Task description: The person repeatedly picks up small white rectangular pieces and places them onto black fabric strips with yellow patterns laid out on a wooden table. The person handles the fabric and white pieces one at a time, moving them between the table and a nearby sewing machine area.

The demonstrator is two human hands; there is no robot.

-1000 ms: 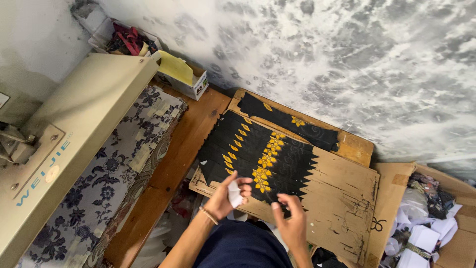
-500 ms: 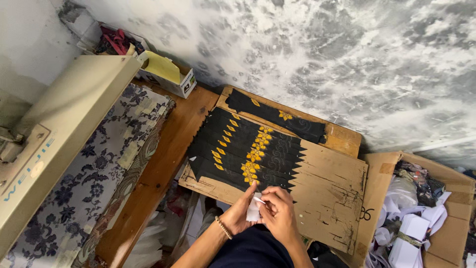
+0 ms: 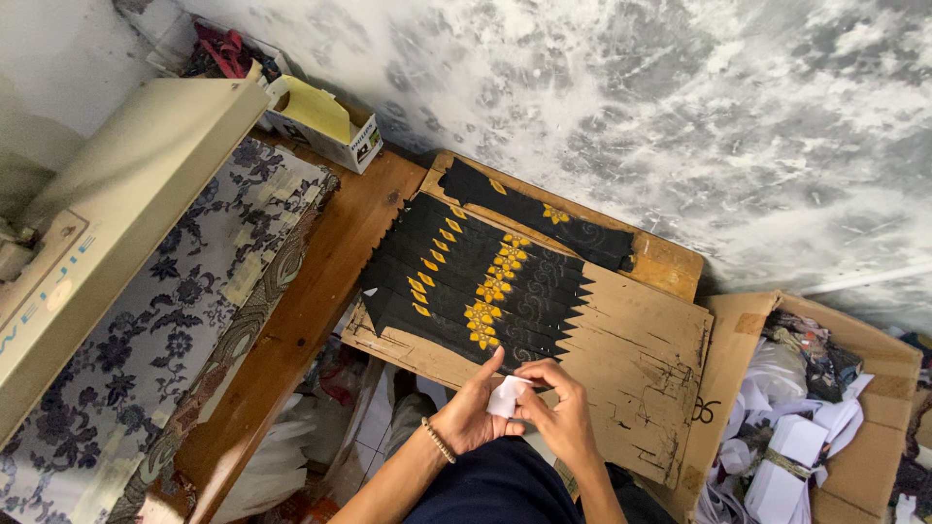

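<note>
Both my hands meet over my lap at the near edge of a cardboard sheet (image 3: pixel 631 359). My left hand (image 3: pixel 471 412), with a bead bracelet on the wrist, and my right hand (image 3: pixel 563 412) pinch a small white piece of paper (image 3: pixel 506 396) between the fingers. Just beyond them, a row of overlapping black fabric strips with yellow leaf patterns (image 3: pixel 476 277) lies fanned on the cardboard. One more black strip (image 3: pixel 544 218) lies apart at the far edge, near the wall.
A cream sewing machine (image 3: pixel 107 204) stands on a floral cloth (image 3: pixel 165 340) at the left of a wooden table (image 3: pixel 320 301). A small box with yellow paper (image 3: pixel 325 121) is at the back. A cardboard box of white paper bundles (image 3: pixel 806 427) sits at the right.
My hands left the black strips and drew back toward my lap. They came together on the small white paper, which my left hand alone held earlier.
</note>
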